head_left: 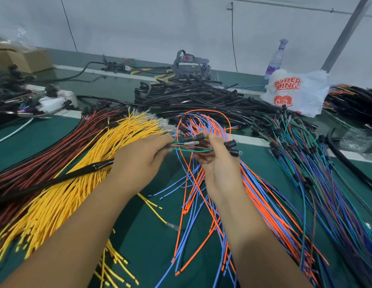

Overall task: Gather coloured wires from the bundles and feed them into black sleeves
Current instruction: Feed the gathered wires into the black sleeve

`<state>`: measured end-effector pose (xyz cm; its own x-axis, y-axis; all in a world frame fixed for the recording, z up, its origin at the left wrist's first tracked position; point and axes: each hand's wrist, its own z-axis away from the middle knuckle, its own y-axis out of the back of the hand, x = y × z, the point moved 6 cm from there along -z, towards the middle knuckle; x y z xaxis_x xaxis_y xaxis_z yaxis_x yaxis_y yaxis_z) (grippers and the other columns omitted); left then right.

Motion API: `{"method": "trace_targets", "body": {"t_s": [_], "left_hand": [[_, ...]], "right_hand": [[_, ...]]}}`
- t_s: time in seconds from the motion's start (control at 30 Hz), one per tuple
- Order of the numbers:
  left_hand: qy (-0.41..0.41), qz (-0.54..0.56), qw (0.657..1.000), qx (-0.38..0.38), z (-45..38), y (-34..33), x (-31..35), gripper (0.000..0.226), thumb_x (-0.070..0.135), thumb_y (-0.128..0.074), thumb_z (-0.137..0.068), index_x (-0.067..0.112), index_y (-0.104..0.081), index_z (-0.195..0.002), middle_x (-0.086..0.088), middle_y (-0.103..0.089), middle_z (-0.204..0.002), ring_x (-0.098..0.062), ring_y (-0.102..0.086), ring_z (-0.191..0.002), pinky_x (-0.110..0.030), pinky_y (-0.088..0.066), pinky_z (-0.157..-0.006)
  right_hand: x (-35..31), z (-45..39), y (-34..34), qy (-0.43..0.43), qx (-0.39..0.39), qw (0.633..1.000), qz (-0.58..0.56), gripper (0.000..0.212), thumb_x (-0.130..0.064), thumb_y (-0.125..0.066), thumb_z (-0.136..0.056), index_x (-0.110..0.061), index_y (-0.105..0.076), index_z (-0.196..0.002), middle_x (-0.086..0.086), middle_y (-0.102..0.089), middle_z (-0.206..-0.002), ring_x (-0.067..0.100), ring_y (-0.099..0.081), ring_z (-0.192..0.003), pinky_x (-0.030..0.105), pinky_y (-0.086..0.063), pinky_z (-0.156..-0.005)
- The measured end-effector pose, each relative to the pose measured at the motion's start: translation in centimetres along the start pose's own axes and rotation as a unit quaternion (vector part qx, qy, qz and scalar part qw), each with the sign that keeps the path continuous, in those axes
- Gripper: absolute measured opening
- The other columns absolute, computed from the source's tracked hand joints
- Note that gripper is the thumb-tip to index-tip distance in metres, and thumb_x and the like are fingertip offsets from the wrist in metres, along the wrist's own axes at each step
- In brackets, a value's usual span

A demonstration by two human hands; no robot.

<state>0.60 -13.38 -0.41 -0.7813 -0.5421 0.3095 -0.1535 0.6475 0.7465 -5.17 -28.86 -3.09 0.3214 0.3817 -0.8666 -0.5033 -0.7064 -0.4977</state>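
**Sleeve left, wires right**

We noted the sleeve (85, 172) trailing left from our left hand (137, 157), fingers curled round it. Gathered wires (189, 149) ran crosswise into our right hand (217, 161), pinched there. Left hand sat nearer the sleeve's mouth.

Bare green table (151, 242) shows only between the yellow wires (62, 196) and the orange-blue wires (203, 196). Black sleeves (193, 98) block the far side; red wires (45, 154) and green-blue wires (318, 163) crowd both flanks.
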Motion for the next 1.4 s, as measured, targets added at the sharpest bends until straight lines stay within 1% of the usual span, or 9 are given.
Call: {"method": "trace_targets", "body": {"t_s": [0.27, 0.47, 0.57, 0.7, 0.9, 1.07, 1.17, 1.27, 1.4], "left_hand": [[-0.010, -0.025, 0.997, -0.070, 0.2, -0.6, 0.9, 0.024, 0.054, -0.051, -0.086, 0.050, -0.051, -0.110, 0.019, -0.050, -0.064, 0.006, -0.044, -0.059, -0.021, -0.022, -0.046], [0.013, -0.011, 0.999, -0.045, 0.1, -0.6, 0.9, 0.024, 0.041, -0.056, -0.088, 0.045, -0.058, -0.112, 0.018, -0.062, -0.084, -0.011, -0.055, -0.073, -0.023, -0.037, -0.053], [0.020, 0.020, 0.999, -0.034, 0.2, -0.3, 1.1, 0.038, 0.052, -0.047, -0.082, 0.047, -0.054, -0.119, 0.019, -0.066, -0.104, -0.009, -0.059, -0.090, -0.031, -0.049, -0.068], [0.015, 0.040, 0.997, -0.058, -0.1, -0.4, 1.0, 0.052, 0.073, -0.035, -0.079, 0.050, -0.049, -0.123, 0.017, -0.060, -0.099, -0.007, -0.053, -0.091, -0.028, -0.044, -0.068], [0.056, 0.191, 0.980, 0.018, -0.5, 0.1, 0.0, 0.026, 0.031, -0.060, -0.091, 0.046, -0.056, -0.112, 0.006, -0.062, -0.103, -0.012, -0.054, -0.096, -0.038, -0.046, -0.083], [-0.009, 0.108, 0.994, 0.017, -0.6, 0.4, 0.8, 0.034, 0.008, -0.070, -0.083, 0.025, -0.071, -0.112, -0.002, -0.059, -0.084, -0.024, -0.052, -0.083, -0.040, -0.044, -0.070], [-0.017, 0.082, 0.997, 0.006, -0.5, 0.4, 0.9, 0.029, 0.010, -0.071, -0.083, 0.024, -0.073, -0.108, -0.002, -0.062, -0.084, -0.024, -0.055, -0.082, -0.037, -0.044, -0.068], [0.079, 0.130, 0.988, -0.020, -0.4, -0.2, 0.0, 0.009, 0.029, -0.059, -0.093, 0.028, -0.067, -0.096, 0.007, -0.057, -0.071, -0.012, -0.050, -0.066, -0.032, -0.037, -0.058], [0.128, 0.264, 0.954, -0.054, -0.5, -1.1, -0.6, 0.034, 0.031, -0.046, -0.100, 0.017, -0.052, -0.069, 0.009, -0.039, -0.055, -0.005, -0.033, -0.049, -0.031, -0.027, -0.053]], "right_hand": [[-0.5, 0.2, -0.1, 0.045, 0.008, 0.998, 0.051, 0.057, -0.026, -0.044, -0.102, -0.019, -0.066, -0.051, 0.003, -0.070, -0.067, 0.014, -0.063, -0.059, 0.025, -0.050, -0.060], [0.2, 0.5, -1.0, -0.003, -0.070, 0.996, 0.048, 0.036, -0.025, -0.039, -0.102, -0.010, -0.067, -0.086, 0.010, -0.070, -0.090, 0.018, -0.065, -0.083, 0.029, -0.048, -0.079], [0.3, 0.7, -1.3, -0.018, -0.105, 0.993, 0.050, 0.036, -0.023, -0.037, -0.102, -0.008, -0.067, -0.091, 0.010, -0.068, -0.091, 0.015, -0.064, -0.081, 0.023, -0.048, -0.074], [0.3, 0.7, -1.5, -0.030, -0.117, 0.992, 0.042, 0.035, -0.026, -0.036, -0.102, -0.010, -0.067, -0.097, 0.009, -0.067, -0.094, 0.015, -0.063, -0.083, 0.024, -0.048, -0.073], [-0.2, 0.7, -1.0, -0.006, -0.079, 0.996, -0.035, 0.014, -0.014, -0.055, -0.093, -0.012, -0.068, -0.094, 0.003, -0.071, -0.085, 0.015, -0.067, -0.072, 0.027, -0.053, -0.071], [-0.3, 0.4, -0.4, 0.008, -0.056, 0.997, -0.044, 0.023, 0.006, -0.050, -0.091, -0.005, -0.065, -0.104, 0.014, -0.072, -0.087, 0.025, -0.068, -0.083, 0.039, -0.052, -0.082], [-0.2, 0.1, -0.2, 0.012, -0.040, 0.999, -0.034, 0.021, 0.004, -0.053, -0.091, -0.007, -0.064, -0.104, 0.012, -0.074, -0.084, 0.025, -0.069, -0.081, 0.037, -0.055, -0.080], [-0.6, 0.0, -0.6, 0.014, -0.084, 0.992, -0.096, 0.025, -0.008, -0.065, -0.082, -0.010, -0.064, -0.106, 0.006, -0.074, -0.084, 0.016, -0.070, -0.075, 0.028, -0.057, -0.069], [-0.6, 0.3, -1.2, 0.029, -0.130, 0.990, -0.054, 0.026, -0.005, -0.066, -0.079, -0.008, -0.063, -0.105, 0.001, -0.071, -0.088, 0.012, -0.069, -0.081, 0.024, -0.056, -0.075]]}}
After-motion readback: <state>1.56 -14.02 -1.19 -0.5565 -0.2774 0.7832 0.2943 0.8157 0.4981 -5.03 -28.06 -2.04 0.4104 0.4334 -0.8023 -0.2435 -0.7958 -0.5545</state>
